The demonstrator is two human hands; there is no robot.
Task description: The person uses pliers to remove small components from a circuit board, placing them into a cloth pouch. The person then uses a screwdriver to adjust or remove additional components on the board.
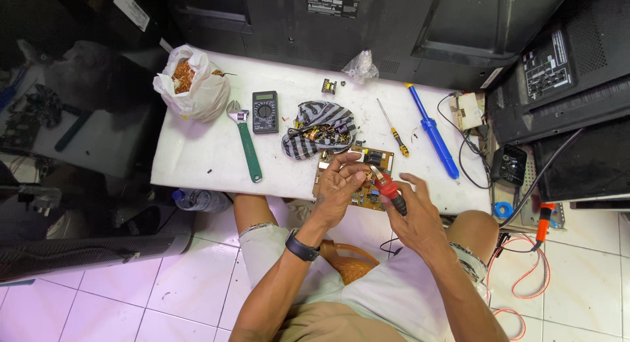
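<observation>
A brown circuit board (371,159) lies tilted at the front edge of the white table (197,151). My left hand (338,184) grips the board's near left side, fingers curled over it. My right hand (412,211) holds small pliers with red and black handles (388,186), their jaws down on the board's parts. A black watch sits on my left wrist.
Behind the board lies a striped cloth bag of electronic parts (319,128). A black multimeter (265,111), green-handled wrench (247,142), yellow screwdriver (394,128), blue desoldering pump (433,132) and white bag of copper wire (191,83) lie on the table. Black television backs stand behind and to the right.
</observation>
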